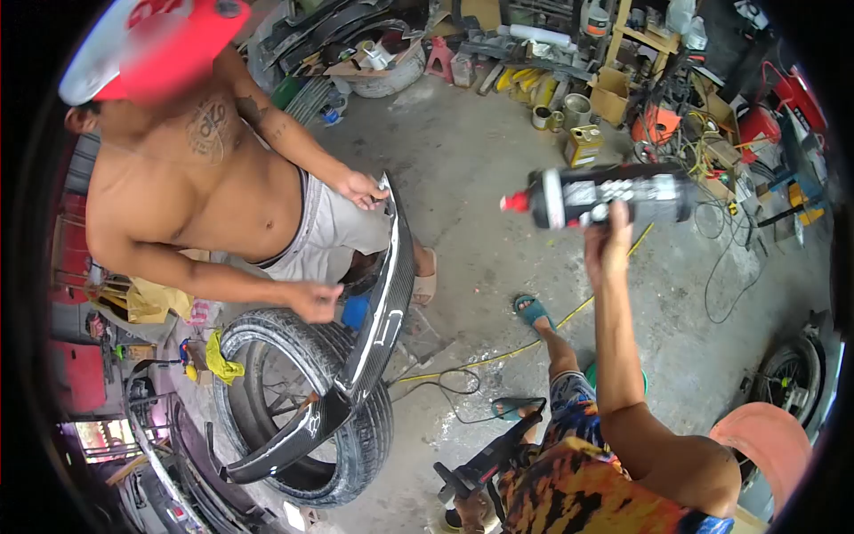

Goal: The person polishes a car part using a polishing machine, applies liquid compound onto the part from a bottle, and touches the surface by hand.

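Evidently, the dark bottle [640,198] is held up in the air right of mid-view, nearly level, its red nozzle [514,203] pointing toward the co-worker [227,200]. The right hand [608,245] clasps it from below, thumb against its side, the other fingers partly hidden. Lower down, the left hand [478,513] holds a dark power tool [485,470]; exactly how its fingers wrap cannot be told at the lower edge. Opposite, the co-worker grips the upper end of a carbon-patterned trim piece [391,303], which lies slanted across a tire [374,454]. Farther out, a yellow line [507,354] crosses the concrete floor [480,142], and a gold can [584,145] stands near a cardboard box [609,93].
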Action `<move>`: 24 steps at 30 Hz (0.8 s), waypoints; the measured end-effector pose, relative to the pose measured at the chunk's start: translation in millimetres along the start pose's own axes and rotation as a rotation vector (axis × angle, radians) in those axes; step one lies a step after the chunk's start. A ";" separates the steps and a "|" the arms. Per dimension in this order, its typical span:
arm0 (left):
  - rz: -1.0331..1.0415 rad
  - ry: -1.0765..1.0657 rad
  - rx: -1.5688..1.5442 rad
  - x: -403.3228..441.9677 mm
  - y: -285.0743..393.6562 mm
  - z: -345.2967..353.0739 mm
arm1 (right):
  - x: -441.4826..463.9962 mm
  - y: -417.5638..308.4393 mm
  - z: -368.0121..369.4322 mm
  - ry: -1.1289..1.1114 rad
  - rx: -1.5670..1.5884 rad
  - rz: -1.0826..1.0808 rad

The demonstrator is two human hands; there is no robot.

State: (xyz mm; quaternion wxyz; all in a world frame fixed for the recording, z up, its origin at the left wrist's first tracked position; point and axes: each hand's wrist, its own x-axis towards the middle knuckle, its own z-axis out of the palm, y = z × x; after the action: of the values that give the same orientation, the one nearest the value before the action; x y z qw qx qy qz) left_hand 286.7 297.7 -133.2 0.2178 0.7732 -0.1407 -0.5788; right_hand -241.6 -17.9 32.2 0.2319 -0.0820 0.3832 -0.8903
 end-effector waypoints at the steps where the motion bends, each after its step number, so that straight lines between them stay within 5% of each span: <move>1: -0.082 0.042 -0.020 -7.6 12.6 10.1 | -1.5 33.1 -18.8 0.077 -0.130 0.119; 2: -0.124 0.066 -0.036 -8.9 18.4 21.9 | -20.1 38.9 -3.7 0.068 -0.241 0.316; 3: -0.137 0.069 -0.037 -5.0 26.1 33.5 | -27.7 68.6 -8.0 -0.045 -0.241 0.227; 7: -0.090 0.043 0.060 -4.6 39.9 67.6 | -7.5 106.2 -8.6 -0.016 -0.229 0.542; 19: 0.081 -0.182 0.764 -16.6 81.7 160.9 | 25.0 188.2 68.1 -0.244 -0.171 0.436; 24: 0.243 -0.185 0.759 -17.6 76.4 180.0 | 16.2 193.4 71.1 -0.416 -0.179 0.448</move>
State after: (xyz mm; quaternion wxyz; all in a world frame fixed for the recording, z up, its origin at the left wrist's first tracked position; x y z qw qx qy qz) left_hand 112.2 208.5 -122.6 -0.0296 0.7211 -0.4534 -0.5231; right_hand -165.1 -187.2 -58.4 0.4875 -0.1960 0.4127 -0.7440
